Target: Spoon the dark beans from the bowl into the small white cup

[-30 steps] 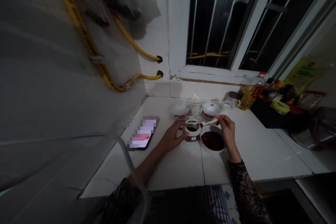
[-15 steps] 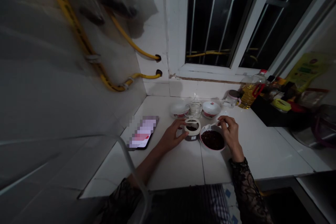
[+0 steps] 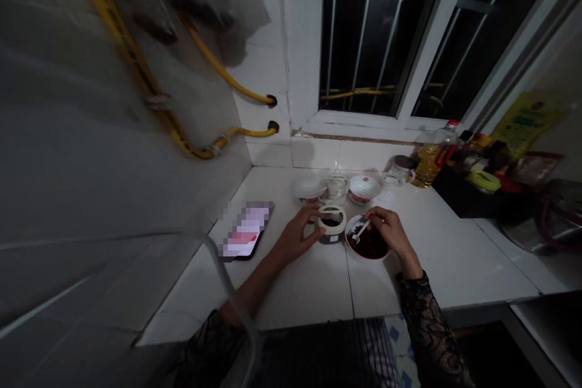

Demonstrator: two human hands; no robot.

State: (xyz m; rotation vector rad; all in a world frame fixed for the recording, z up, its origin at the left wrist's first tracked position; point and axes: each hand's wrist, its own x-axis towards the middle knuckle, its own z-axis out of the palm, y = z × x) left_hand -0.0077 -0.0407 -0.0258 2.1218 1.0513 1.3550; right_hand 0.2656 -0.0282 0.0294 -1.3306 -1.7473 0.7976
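My left hand [image 3: 297, 235] grips the side of a small jar with a white rim [image 3: 331, 222], which stands upright on the white counter [image 3: 309, 285]. Just right of it is a white bowl of dark red flakes [image 3: 369, 247]. My right hand [image 3: 387, 231] holds a small white spoon [image 3: 360, 232], whose tip dips into the bowl's left side. Both forearms wear dark lace sleeves.
A phone [image 3: 247, 234] lies left of the jar. Behind it stand two white lidded bowls [image 3: 364, 187], a glass [image 3: 337, 188] and a cup [image 3: 402, 168]. An oil bottle [image 3: 431, 159], a black tray of condiments [image 3: 482, 185] and a pot [image 3: 552, 218] are at the right.
My right hand has brought the spoon from over the jar down and into the bowl of flakes. My left hand has stayed on the jar.
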